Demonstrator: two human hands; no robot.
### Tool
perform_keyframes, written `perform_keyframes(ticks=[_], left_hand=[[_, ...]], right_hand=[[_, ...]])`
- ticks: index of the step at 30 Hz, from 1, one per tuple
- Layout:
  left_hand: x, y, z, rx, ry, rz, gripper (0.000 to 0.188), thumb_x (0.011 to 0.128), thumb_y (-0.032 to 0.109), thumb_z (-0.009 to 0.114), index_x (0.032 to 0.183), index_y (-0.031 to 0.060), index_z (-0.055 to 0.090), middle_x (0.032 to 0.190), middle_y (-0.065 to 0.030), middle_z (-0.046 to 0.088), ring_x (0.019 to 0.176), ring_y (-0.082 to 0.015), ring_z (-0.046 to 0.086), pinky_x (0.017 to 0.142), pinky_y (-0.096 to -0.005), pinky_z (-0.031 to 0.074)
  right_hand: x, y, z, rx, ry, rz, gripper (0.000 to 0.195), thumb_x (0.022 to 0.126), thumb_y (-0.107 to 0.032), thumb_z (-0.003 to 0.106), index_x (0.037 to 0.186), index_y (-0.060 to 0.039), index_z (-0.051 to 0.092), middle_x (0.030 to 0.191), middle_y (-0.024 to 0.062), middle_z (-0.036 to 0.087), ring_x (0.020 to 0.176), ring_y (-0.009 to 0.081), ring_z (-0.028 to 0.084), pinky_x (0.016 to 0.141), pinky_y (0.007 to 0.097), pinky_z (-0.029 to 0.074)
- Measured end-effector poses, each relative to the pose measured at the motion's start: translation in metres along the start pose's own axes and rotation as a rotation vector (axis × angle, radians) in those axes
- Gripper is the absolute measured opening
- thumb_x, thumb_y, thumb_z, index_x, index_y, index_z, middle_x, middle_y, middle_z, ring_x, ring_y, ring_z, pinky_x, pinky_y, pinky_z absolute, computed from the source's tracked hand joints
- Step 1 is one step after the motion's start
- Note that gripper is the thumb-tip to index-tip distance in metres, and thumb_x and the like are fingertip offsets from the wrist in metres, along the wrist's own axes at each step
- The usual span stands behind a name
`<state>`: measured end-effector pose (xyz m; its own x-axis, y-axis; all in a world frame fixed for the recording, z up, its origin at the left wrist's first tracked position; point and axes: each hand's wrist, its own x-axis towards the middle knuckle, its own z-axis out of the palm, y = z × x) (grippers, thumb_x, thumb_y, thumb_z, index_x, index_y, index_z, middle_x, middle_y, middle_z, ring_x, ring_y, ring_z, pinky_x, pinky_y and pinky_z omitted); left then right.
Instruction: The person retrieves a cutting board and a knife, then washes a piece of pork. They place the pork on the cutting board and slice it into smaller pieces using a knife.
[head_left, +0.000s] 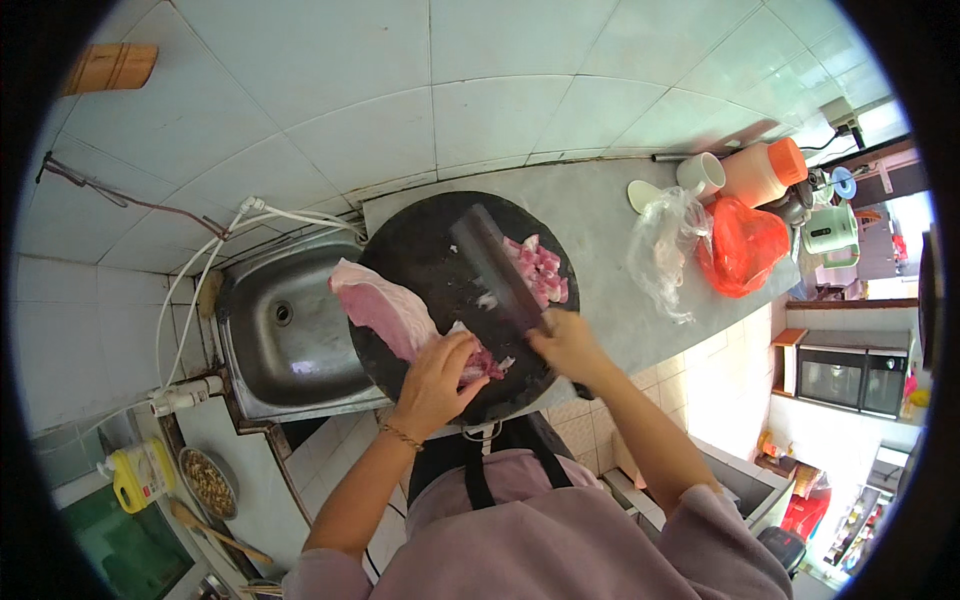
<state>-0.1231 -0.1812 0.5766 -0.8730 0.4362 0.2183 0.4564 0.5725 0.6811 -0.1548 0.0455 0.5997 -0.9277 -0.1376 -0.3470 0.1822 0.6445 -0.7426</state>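
Observation:
A round black cutting board (420, 232) lies partly over the counter and partly over the sink's edge. On its left side rests a large slab of raw meat (386, 307) with a pale layer of fat or skin. My left hand (439, 382) presses on the slab's near end, fingertips by a darker red cut part (480, 364). In my right hand (570, 349) is the handle of a wide-bladed cleaver (491, 262), its blade pointing away from me over the board. Small cut pieces of meat (536, 270) form a pile right of the blade. Scraps of fat dot the board.
To the left is a stainless steel sink (300, 352). The grey counter (600, 240) holds a clear plastic bag (664, 247), a red plastic bag (742, 244), a white mug (701, 175) and an orange-lidded container (761, 172). A metal bowl of food (208, 484) stands at lower left.

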Motion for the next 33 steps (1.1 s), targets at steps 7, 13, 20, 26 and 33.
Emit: perform_keyframes(ticks=[7, 13, 20, 26, 33], left_hand=[[0.023, -0.011, -0.041, 0.44, -0.461, 0.105, 0.066, 0.058, 0.019, 0.077, 0.117, 0.0012, 0.05, 0.105, -0.0133, 0.057, 0.109, -0.0288, 0.05, 0.106, -0.0452, 0.025], [0.047, -0.016, -0.019, 0.402, -0.51, -0.024, 0.037, 0.059, 0.017, 0.074, 0.088, 0.004, 0.055, 0.08, -0.0123, 0.061, 0.075, -0.0281, 0.062, 0.075, -0.0412, 0.047], [0.06, 0.004, -0.004, 0.352, -0.212, -0.158, 0.038, 0.063, 0.023, 0.074, 0.084, 0.0029, 0.051, 0.079, -0.0142, 0.059, 0.071, -0.0343, 0.061, 0.062, -0.0415, 0.049], [0.046, 0.018, 0.0, 0.458, -0.438, -0.343, 0.054, 0.061, 0.023, 0.077, 0.099, -0.0008, 0.047, 0.088, -0.0144, 0.058, 0.078, -0.0347, 0.061, 0.067, -0.0429, 0.049], [0.036, 0.018, 0.019, 0.227, 0.018, -0.001, 0.04, 0.069, 0.01, 0.069, 0.105, -0.0013, 0.056, 0.103, -0.0162, 0.057, 0.101, -0.035, 0.052, 0.084, -0.0421, 0.045]], right_hand=[[-0.047, -0.017, -0.022, 0.044, 0.063, 0.173, 0.021, 0.081, -0.016, 0.061, 0.079, 0.0027, 0.053, 0.063, 0.0223, 0.054, 0.058, 0.0375, 0.054, 0.056, 0.0422, 0.044], [-0.093, -0.001, -0.01, 0.079, 0.002, 0.193, 0.02, 0.082, -0.016, 0.06, 0.081, 0.0036, 0.055, 0.062, 0.0228, 0.054, 0.056, 0.0377, 0.053, 0.055, 0.0411, 0.043], [-0.102, 0.018, -0.016, 0.171, 0.119, 0.325, 0.019, 0.082, -0.014, 0.059, 0.08, 0.0044, 0.054, 0.059, 0.0215, 0.05, 0.052, 0.0325, 0.048, 0.054, 0.04, 0.042], [-0.104, 0.013, -0.019, 0.09, 0.136, 0.294, 0.018, 0.082, -0.015, 0.059, 0.083, 0.0028, 0.055, 0.061, 0.0231, 0.053, 0.059, 0.0384, 0.058, 0.056, 0.042, 0.045], [-0.121, 0.002, 0.002, -0.2, 0.049, 0.03, 0.032, 0.082, -0.015, 0.058, 0.111, -0.0043, 0.048, 0.073, 0.0194, 0.062, 0.067, 0.0378, 0.062, 0.058, 0.0454, 0.05]])
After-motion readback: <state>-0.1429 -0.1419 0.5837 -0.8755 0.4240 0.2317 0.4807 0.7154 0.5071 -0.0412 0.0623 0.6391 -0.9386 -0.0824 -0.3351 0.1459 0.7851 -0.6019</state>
